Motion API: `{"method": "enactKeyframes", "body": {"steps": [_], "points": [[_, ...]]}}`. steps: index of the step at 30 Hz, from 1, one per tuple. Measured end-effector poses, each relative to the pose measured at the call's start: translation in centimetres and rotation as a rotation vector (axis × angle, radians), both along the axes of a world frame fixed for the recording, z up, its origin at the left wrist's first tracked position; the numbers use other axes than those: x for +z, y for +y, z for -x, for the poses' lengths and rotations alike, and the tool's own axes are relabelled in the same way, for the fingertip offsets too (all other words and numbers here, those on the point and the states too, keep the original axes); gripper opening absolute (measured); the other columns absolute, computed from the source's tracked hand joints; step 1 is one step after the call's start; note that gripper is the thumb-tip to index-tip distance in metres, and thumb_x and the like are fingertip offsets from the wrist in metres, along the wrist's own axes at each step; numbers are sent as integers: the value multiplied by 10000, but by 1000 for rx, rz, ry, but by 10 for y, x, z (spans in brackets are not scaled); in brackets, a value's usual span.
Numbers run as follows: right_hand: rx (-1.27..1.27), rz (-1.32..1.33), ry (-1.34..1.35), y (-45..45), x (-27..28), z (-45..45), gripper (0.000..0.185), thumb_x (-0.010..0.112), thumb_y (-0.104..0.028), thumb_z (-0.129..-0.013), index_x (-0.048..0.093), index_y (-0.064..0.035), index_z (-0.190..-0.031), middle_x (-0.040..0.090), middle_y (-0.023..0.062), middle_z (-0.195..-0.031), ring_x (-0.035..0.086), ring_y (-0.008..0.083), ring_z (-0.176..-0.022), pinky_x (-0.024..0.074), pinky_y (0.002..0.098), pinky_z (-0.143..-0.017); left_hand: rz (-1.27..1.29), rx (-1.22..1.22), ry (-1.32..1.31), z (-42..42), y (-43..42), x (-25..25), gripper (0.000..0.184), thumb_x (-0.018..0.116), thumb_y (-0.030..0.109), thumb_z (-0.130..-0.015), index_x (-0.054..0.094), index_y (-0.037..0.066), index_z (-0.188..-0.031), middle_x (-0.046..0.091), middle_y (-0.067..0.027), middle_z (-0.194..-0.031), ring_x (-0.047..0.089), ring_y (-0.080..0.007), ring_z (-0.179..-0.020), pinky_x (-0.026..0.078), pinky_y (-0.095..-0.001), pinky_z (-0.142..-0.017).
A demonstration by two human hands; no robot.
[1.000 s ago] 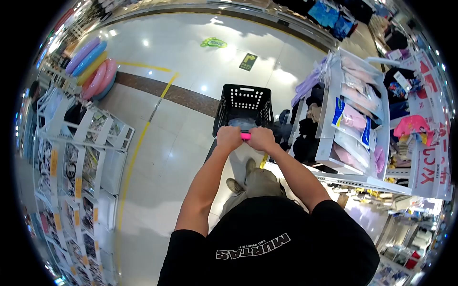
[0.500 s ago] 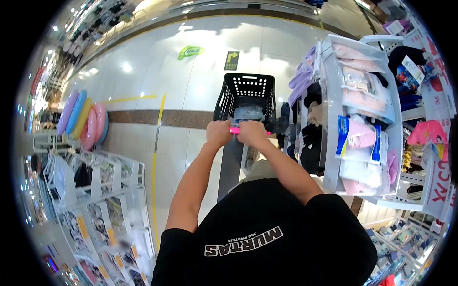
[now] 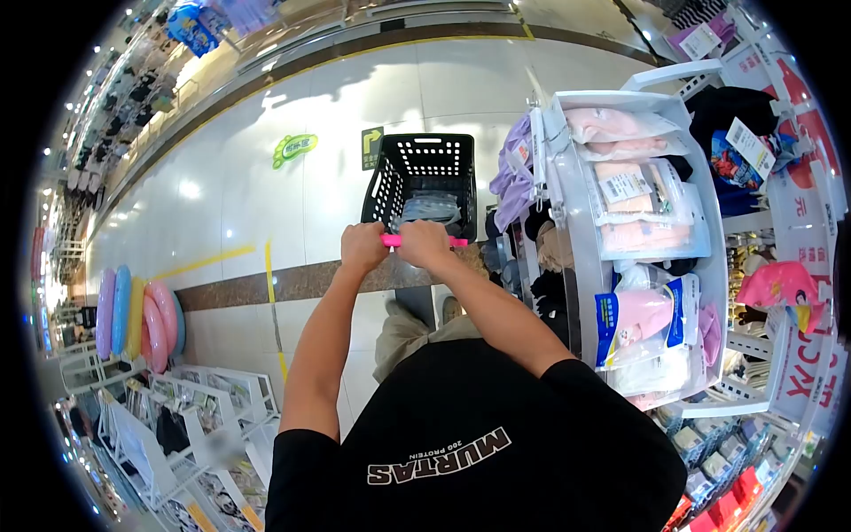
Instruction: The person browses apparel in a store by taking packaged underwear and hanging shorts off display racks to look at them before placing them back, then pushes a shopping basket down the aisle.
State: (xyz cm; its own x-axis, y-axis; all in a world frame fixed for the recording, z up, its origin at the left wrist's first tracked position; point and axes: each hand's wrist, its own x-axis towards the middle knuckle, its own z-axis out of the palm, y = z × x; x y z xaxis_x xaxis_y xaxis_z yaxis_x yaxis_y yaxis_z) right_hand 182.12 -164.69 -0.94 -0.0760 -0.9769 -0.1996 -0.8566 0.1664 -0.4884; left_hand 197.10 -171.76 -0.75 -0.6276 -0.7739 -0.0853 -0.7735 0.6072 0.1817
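Left hand (image 3: 363, 246): wrapped round the pink handle (image 3: 391, 240)
Right hand (image 3: 423, 242): wrapped there too
Black basket (image 3: 428, 184): set just past the handle
Feel: probably stiff, lightish, best held by that handle

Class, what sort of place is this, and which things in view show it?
Most likely a shop selling clothing: packaged goods lie in a white bin, a tagged dark garment is displayed beside it, and the left hand and right hand hold a pink handle at a black basket.

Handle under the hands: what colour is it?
The handle is bright pink, shown best in the head view.
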Motion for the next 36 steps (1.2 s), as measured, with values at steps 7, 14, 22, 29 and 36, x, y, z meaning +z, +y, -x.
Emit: {"method": "enactKeyframes", "body": {"steps": [7,14,22,29,36], "points": [[-78,4,24,-76,-7,33,236,664,-281,-779,741,-69,-849,726,178,-848,710,369,-821,550,491,-740,15,-86,20,40,-86,-1,119,663,220,-759,671,111,-713,694,-139,-719,688,-336,-732,507,-477,-707],[-211,-1,52,-160,7,73,232,669,-280,-787,749,-74,-858,733,176,-875,716,358,-843,556,485,-745,41,-233,88,91,-193,-9,163,699,263,-754,656,111,-714,676,-152,-702,678,-362,-712,526,-490,-692],[-398,-115,125,-251,7,120,305,696,-418,-803,750,-134,-901,732,154,-855,714,353,-840,565,485,-757,-31,-425,48,159,-304,-10,135,662,223,-763,719,109,-807,719,-136,-774,713,-314,-770,501,-444,-742],[-533,-104,104,-311,4,173,324,683,-399,-810,751,-93,-894,731,170,-866,715,371,-831,569,482,-759,1,-591,58,233,-381,-10,121,669,236,-764,706,125,-733,713,-137,-750,713,-316,-752,518,-449,-733],[-668,-61,27,-354,5,231,279,676,-308,-779,745,-55,-874,731,197,-873,719,374,-833,569,476,-755,21,-708,17,311,-435,0,115,678,233,-769,688,120,-756,704,-140,-756,693,-338,-772,510,-468,-735]]}}
